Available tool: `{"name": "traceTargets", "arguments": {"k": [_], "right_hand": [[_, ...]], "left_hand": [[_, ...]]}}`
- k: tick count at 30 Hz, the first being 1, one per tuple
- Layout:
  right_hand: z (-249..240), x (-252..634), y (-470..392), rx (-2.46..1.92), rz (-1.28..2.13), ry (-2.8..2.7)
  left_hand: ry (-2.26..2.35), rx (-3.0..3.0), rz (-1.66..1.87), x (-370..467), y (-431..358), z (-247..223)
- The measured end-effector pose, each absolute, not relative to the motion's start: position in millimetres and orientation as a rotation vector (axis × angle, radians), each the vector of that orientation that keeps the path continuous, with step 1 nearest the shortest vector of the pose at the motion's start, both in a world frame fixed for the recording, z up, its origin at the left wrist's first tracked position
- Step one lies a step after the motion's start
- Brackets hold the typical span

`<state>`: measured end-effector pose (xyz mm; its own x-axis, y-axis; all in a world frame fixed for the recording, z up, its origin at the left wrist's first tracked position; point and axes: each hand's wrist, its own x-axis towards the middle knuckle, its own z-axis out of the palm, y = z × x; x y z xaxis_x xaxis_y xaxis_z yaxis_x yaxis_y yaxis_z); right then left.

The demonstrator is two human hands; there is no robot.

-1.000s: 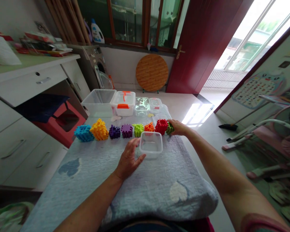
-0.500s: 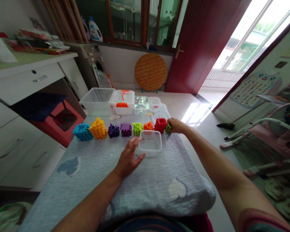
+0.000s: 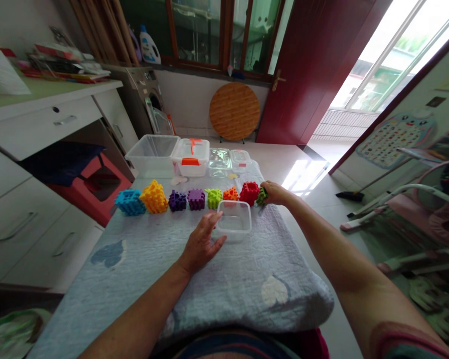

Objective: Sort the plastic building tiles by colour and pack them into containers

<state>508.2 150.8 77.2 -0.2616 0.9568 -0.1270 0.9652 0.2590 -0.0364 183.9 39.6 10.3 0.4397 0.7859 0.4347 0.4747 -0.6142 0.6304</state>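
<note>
At the far left a white drawer unit (image 3: 75, 102) stands beside a red stool (image 3: 114, 192) with dark cloth on its seat, and a white detergent bottle with a blue cap (image 3: 149, 47) is on the ledge behind. Then comes the counter (image 3: 144, 242), covered in a pale blue quilted cloth with heart shapes. Its far edge carries, in order, a large open clear box (image 3: 149, 167), a clear lidded box with orange clips (image 3: 190, 149), a rectangular clear container (image 3: 220, 162) and a smaller clear container (image 3: 240, 158).

Nearer, a row of knobbly blocks runs across the cloth: a blue block (image 3: 130, 203), a yellow block (image 3: 154, 197), a dark purple block (image 3: 177, 200) and a lighter purple block (image 3: 196, 199). In front of these the left hand (image 3: 200, 244) is cupped and partly open, thumb apart from the fingers, at the left side of a small clear tub (image 3: 234, 224); whether the fingertips press on it I cannot tell. Behind the tub are a lime block (image 3: 214, 199) and an orange block (image 3: 231, 193), the tub's far rim overlapping the lower part of the orange one in this view. Next is a red block (image 3: 249, 193), and just beside it, at the right end of the row, a dark green block (image 3: 262, 196). The right hand (image 3: 277, 193) has its fingers closed on that block's right side, near the counter's right edge. Farther right, a broom head (image 3: 349, 195) lies on the floor
</note>
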Motion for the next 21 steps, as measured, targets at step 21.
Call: {"name": "traceTargets", "arguments": {"k": [21], "right_hand": [[184.6, 444.0, 83.5, 1.625, -0.296, 2.792]], "left_hand": [[1.085, 2.323, 1.07, 189.0, 38.4, 1.7]]}}
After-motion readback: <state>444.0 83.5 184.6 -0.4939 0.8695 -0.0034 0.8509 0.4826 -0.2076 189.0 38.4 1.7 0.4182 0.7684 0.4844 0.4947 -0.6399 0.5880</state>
